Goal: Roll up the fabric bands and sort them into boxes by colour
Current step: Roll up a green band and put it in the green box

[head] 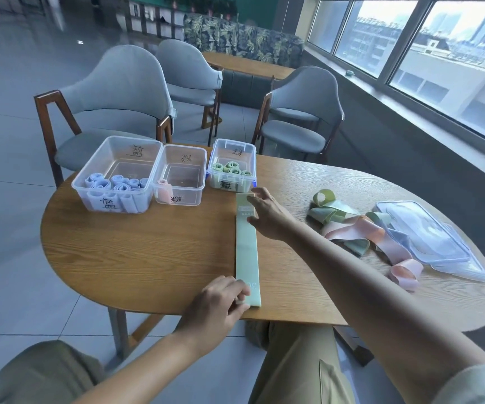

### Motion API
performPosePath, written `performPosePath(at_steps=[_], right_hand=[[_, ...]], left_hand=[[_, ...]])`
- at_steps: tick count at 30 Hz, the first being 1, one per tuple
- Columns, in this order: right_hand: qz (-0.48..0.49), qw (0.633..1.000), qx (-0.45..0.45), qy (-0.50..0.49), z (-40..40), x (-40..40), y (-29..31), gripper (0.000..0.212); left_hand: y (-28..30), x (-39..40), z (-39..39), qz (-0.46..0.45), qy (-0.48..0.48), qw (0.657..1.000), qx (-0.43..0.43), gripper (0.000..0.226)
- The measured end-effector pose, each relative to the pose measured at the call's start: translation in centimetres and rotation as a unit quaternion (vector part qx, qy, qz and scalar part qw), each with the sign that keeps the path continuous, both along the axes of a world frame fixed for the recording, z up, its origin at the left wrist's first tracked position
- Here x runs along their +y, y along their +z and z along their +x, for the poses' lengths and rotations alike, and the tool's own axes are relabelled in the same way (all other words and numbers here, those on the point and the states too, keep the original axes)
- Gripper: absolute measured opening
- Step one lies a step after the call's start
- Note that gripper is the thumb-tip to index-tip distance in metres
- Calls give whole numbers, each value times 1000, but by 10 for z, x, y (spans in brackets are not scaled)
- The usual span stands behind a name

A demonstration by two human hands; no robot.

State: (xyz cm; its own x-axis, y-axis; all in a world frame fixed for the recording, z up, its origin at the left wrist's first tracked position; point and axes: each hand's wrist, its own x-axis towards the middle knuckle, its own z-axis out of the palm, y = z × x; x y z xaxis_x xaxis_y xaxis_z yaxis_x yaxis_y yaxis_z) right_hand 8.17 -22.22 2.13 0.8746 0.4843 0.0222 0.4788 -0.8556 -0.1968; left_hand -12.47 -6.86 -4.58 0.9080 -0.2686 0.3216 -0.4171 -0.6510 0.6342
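A long pale green fabric band (246, 252) lies flat and straight on the wooden table (148, 252), running from the near edge toward the boxes. My left hand (220, 301) pinches its near end at the table's edge. My right hand (267, 214) presses on its far end, fingers spread. Three clear boxes stand at the back: the left box (116, 173) holds several blue rolls, the middle box (181, 174) holds one pink roll, and the right box (231, 167) holds several green rolls. A loose pile of green, pink and blue bands (360, 228) lies to the right.
Clear plastic lids (427, 237) are stacked at the table's right side, beside the pile. Grey upholstered chairs (113, 91) stand behind the table, and a window wall runs along the right. My knees are under the table's near edge.
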Motion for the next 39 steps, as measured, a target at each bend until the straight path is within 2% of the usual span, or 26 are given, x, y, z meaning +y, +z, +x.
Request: performPosePath(at_steps=[11,16,25,39], right_hand=[[66,998,4,-6,-32,-27,-13,45],[102,995,-3,7,-70,-42,-19,31],[132,989,47,40,-156,-55,-27,4],[151,988,-2,13,-186,-55,-49,4]], left_hand=[[2,13,2,22,-21,999,-18,13],[4,20,6,29,-21,999,-16,11],[4,19,8,51,-40,998,-6,13],[4,16,9,72,-38,997,-10,15]])
